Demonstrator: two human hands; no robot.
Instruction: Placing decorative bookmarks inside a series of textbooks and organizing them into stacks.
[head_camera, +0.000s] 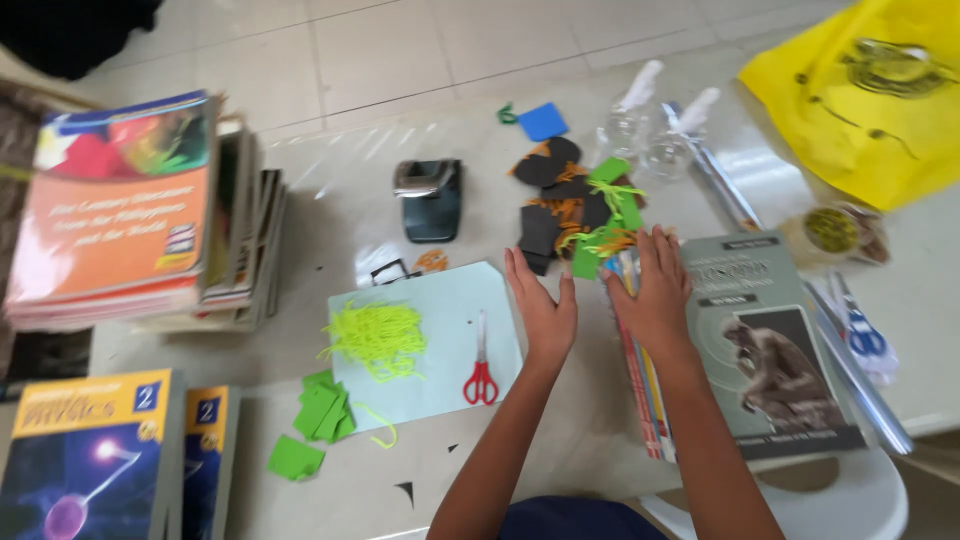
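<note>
**Two flat hands at the paper pile**

The left hand (545, 305) lies flat on the desk (590, 420), fingers (518, 268) straight, close together and released, holding nothing; its tips point to the far edge and almost reach a pile of black, orange and green paper pieces (572, 215). The right hand (655, 290) is also flat and released, its palm resting on the far end of a stack of books (760, 340), fingertips touching the pile's near side. A narrow strip of bare desk runs between the two hands.

The stack's long axis runs from near edge to far edge, with a grey cover on top and coloured spines to the left. Left of the left hand lies a pale blue sheet (440, 350) carrying red scissors (481, 365), blades toward the far edge, and a tangle of yellow-green shreds (378, 335). Green squares (322, 410) lie at its near-left corner. Beyond the sheet stands a hole punch (432, 198).

Book stacks (130, 210) crowd the left edge; a yellow bag (860, 100) fills the far right corner. Open room remains toward the near edge. The desk is pale and glossy, with a tiled floor (400, 50) beyond.
</note>
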